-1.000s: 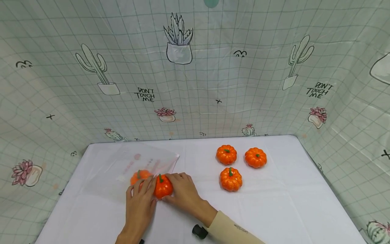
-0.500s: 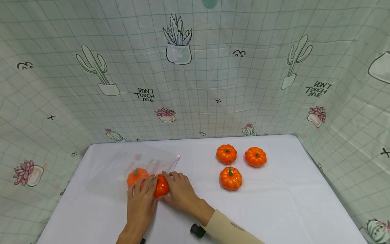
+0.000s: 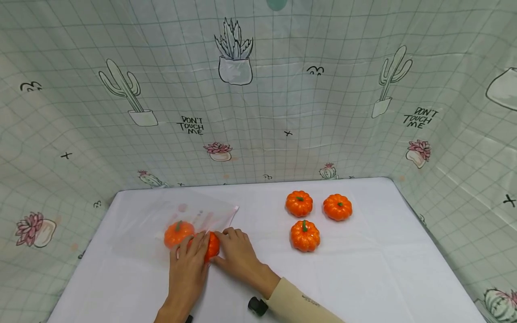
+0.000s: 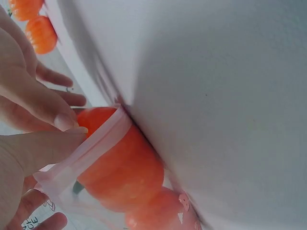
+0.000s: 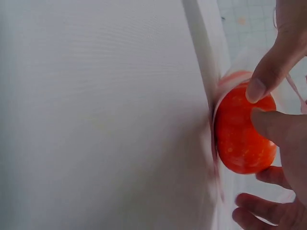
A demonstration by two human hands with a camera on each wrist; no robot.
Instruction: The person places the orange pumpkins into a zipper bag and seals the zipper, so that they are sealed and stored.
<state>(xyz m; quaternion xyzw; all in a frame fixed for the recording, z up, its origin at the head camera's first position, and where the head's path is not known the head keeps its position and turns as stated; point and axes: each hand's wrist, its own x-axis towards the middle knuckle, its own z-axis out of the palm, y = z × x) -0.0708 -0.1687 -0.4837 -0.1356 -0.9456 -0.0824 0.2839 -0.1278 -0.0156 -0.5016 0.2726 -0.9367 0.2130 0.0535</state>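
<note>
A clear plastic bag [image 3: 133, 233] with pink print lies at the table's left, its mouth facing right. One small orange pumpkin [image 3: 177, 234] with a green stem shows through the film inside it. My left hand [image 3: 187, 269] holds the bag's mouth, thumb near the pinkish rim [image 4: 103, 139] in the left wrist view. My right hand [image 3: 242, 258] grips a second orange pumpkin [image 5: 244, 139] from the right, thumb against its side. This pumpkin is mostly inside the mouth, with its near end still outside the rim. The left fingers partly cover it in the head view.
Three more orange pumpkins stand grouped right of the hands: a back-left one [image 3: 299, 203], a back-right one [image 3: 337, 207] and a front one [image 3: 305, 236]. A cactus-printed cloth [image 3: 258, 103] hangs around the white table [image 3: 363, 278]. Black wrist gear [image 3: 257, 306] sits by the right sleeve.
The gripped pumpkin has moved left, deeper into the bag, with my right hand following. The pumpkin inside has shifted left and slightly back. My left hand stays nearly in place.
</note>
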